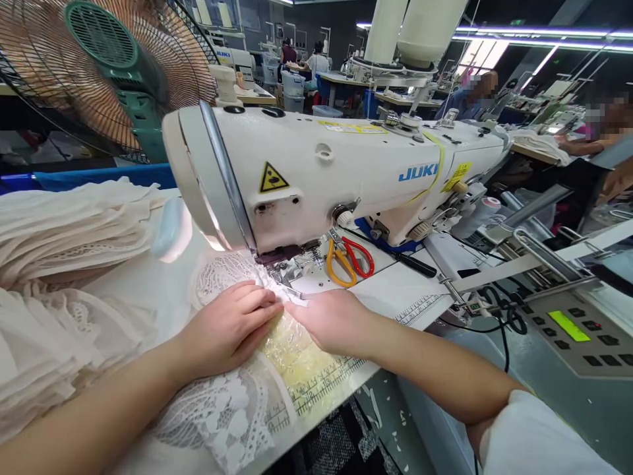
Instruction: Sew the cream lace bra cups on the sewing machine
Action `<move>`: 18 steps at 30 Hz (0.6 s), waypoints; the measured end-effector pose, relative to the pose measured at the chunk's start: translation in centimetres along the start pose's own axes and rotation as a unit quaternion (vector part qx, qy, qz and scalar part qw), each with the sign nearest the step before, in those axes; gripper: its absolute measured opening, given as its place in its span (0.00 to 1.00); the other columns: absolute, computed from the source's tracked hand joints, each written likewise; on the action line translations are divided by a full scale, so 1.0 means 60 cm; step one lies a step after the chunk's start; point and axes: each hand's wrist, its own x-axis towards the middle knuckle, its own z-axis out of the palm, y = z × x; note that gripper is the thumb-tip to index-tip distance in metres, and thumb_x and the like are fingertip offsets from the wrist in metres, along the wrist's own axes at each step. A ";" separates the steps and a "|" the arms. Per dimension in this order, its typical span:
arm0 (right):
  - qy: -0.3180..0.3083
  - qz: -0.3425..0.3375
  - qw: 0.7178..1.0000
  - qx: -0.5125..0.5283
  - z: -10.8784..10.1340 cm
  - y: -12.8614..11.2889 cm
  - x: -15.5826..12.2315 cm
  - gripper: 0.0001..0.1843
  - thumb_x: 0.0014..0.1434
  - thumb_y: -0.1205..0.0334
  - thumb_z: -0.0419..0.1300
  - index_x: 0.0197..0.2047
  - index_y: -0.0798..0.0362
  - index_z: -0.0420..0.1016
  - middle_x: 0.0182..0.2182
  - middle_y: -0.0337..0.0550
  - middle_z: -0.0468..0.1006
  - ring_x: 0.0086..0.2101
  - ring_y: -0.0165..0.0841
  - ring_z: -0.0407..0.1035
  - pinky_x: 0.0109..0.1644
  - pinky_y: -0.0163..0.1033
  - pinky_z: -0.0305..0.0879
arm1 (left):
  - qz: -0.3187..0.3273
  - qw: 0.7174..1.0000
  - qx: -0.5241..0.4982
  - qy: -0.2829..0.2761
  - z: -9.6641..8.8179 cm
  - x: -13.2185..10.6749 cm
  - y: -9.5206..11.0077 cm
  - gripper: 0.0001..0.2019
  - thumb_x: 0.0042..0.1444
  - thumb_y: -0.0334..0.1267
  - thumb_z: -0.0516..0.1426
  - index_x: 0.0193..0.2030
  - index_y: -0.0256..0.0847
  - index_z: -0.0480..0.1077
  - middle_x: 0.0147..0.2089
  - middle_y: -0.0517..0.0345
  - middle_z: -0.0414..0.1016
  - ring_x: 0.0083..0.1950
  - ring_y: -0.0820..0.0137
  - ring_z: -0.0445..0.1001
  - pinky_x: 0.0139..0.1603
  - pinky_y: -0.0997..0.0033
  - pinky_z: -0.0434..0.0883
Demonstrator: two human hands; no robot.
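Observation:
A cream lace fabric [217, 415] lies across the sewing machine bed, one part reaching under the presser foot [284, 272]. Just in front of the foot, my left hand [235, 326] rests on this fabric, fingers close together and gripping its edge near the needle. My right hand [336, 321] meets it from the other side, thumb and forefinger pinching the fabric edge; its other fingers are curled out of sight. The white sewing machine [306, 171] stands right behind both hands. Small scissors [349, 258] with one yellow and one red handle lie by the foot.
Cream fabric pieces [64, 237] are heaped at left. A large fan [113, 72] stands behind them. A black-handled tool [413, 262] lies on the bed. At right are a control panel [578, 330] and a metal tape guide [539, 254]. Other people work farther back.

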 end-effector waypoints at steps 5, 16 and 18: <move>-0.049 0.026 0.998 -0.010 -0.010 -0.012 0.017 0.36 0.58 0.68 0.56 0.69 0.59 0.54 0.30 0.51 0.79 0.29 0.38 0.73 0.26 0.39 0.61 | 0.004 1.000 -0.003 -0.002 -0.002 0.003 -0.027 0.17 0.63 0.32 0.46 0.51 0.41 0.73 0.47 0.46 0.77 0.43 0.62 0.71 0.45 0.57 0.71; -0.055 0.042 0.998 -0.008 -0.006 -0.015 0.026 0.38 0.59 0.67 0.54 0.71 0.59 0.47 0.30 0.51 0.80 0.28 0.39 0.73 0.25 0.39 0.60 | 0.009 1.000 0.029 0.009 -0.002 0.002 -0.073 0.18 0.63 0.32 0.45 0.51 0.40 0.74 0.48 0.47 0.77 0.45 0.62 0.72 0.46 0.59 0.71; -0.058 0.045 0.997 -0.004 -0.007 -0.015 0.026 0.39 0.59 0.67 0.53 0.71 0.59 0.47 0.32 0.51 0.80 0.27 0.39 0.73 0.25 0.39 0.60 | 0.003 0.999 0.045 0.012 -0.001 0.002 -0.076 0.18 0.62 0.33 0.45 0.50 0.40 0.74 0.48 0.47 0.77 0.45 0.61 0.73 0.47 0.58 0.71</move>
